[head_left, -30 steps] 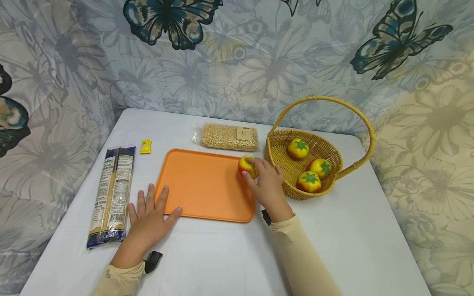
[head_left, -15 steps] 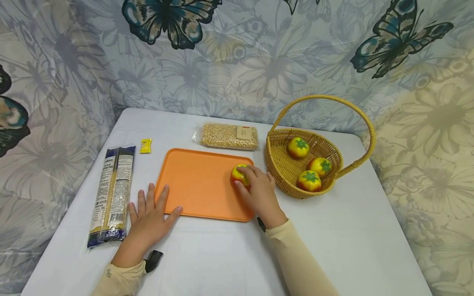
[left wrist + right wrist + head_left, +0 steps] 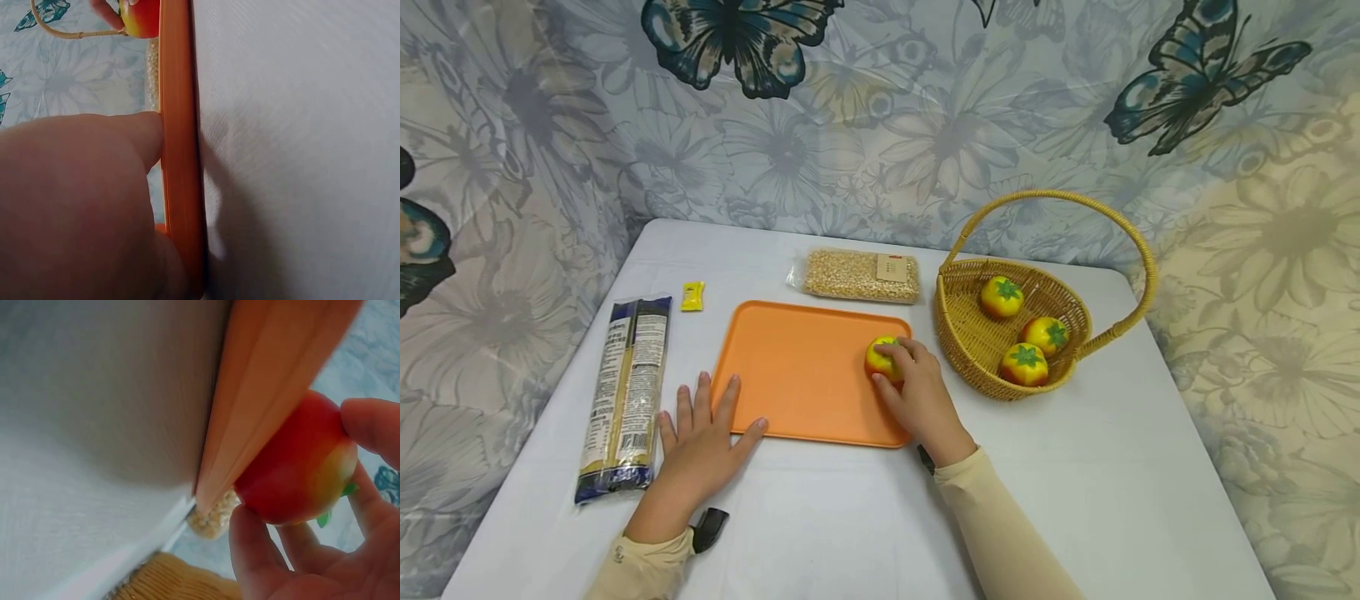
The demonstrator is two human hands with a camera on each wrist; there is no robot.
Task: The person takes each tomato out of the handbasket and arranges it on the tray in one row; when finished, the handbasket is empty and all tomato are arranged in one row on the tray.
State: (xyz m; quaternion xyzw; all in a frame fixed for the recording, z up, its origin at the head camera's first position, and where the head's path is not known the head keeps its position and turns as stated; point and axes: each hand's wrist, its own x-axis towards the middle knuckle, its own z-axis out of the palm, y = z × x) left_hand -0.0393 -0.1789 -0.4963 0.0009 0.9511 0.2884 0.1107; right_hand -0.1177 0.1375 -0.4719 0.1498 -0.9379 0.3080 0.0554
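Note:
My right hand (image 3: 921,404) holds a yellow-red persimmon (image 3: 875,362) with a green leafy top, over the right part of an orange tray (image 3: 797,375). In the right wrist view the thumb and fingers curl round the persimmon (image 3: 300,469), close behind the tray's rim (image 3: 256,381); whether it touches the tray is hidden. My left hand (image 3: 696,458) lies with spread fingers at the tray's front left corner, fingertips on its edge. Several fingers of that hand are out of sight in the left wrist view. To the right stands a wicker basket (image 3: 953,354) containing three similar persimmons (image 3: 1024,365).
A long pack of noodles (image 3: 625,396) lies left of the left hand, with a small yellow packet (image 3: 692,296) beyond it. Behind the tray is a clear bag of grains (image 3: 850,275). The basket's tall handle (image 3: 1123,225) arches up at the right. A patterned cloth backs the table.
My right hand has carried the persimmon left and nearer, from the tray's right edge to further over the tray. The left hand stays in place.

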